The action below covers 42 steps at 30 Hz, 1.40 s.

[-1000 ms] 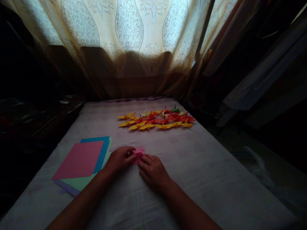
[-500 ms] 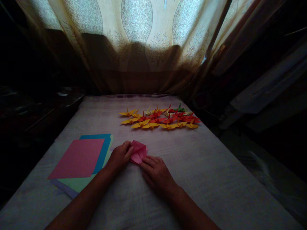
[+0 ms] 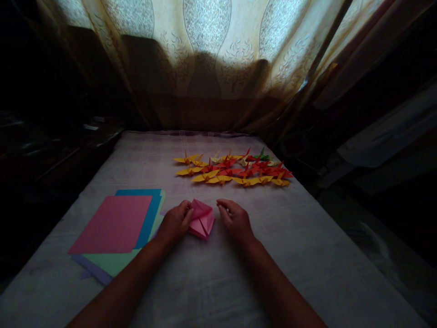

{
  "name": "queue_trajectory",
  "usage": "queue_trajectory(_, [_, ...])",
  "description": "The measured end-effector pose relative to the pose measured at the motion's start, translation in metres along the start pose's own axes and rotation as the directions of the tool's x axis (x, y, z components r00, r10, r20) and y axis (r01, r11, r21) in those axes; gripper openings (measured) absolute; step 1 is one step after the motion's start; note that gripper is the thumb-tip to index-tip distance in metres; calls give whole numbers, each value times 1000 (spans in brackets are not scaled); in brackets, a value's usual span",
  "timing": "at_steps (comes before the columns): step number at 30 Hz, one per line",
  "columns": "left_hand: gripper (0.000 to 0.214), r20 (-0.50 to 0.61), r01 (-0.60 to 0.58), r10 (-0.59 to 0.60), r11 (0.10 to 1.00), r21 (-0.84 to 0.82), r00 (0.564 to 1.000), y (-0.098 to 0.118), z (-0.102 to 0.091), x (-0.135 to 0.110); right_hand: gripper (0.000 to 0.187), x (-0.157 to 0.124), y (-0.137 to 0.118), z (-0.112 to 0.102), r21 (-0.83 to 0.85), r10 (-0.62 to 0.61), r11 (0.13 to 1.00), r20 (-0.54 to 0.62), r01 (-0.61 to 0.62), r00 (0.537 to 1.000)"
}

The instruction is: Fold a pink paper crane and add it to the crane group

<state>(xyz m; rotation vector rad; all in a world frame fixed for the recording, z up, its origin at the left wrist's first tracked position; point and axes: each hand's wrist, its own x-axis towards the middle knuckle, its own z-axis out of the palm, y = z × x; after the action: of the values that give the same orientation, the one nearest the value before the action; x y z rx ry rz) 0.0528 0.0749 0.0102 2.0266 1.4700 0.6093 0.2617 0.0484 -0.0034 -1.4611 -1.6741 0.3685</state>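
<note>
A small pink folded origami paper (image 3: 202,222), with creases and a flap showing, is at the middle of the cloth-covered table (image 3: 218,282). My left hand (image 3: 176,222) pinches its left edge between thumb and fingers. Just off its right side is my right hand (image 3: 236,219), apart from the paper, with thumb and index finger apart and the other fingers curled in. I see nothing in the right hand.
To the left lies a stack of square sheets, a pink sheet (image 3: 111,223) on top, a blue sheet (image 3: 150,214) and a pale green sheet (image 3: 109,260) beneath. Yellow cranes (image 3: 246,181), red cranes (image 3: 247,170) and a green crane (image 3: 262,156) stand in rows toward the back. A patterned curtain (image 3: 208,82) hangs behind.
My right hand has let go of the folded paper and moved up and to the right. The left hand keeps its hold. The whole view has shifted slightly.
</note>
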Motion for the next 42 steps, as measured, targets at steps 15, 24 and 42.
queue_trajectory(15, [20, -29, 25, -23, 997, 66, 999, -2, 5, 2, 16, 18, -8, 9, -31, 80, 997, 255, -74, 964])
queue_trajectory(24, [22, -61, -20, 24, 997, 73, 998, -7, 8, 1, 12, 23, -44, 5, -404, 328, 892, 272, -202, 904])
queue_trajectory(42, [16, 2, 89, -89, 996, -8, 996, 0, 1, 7, 35, 24, -13, 5, -94, 294, 955, 245, -280, 924])
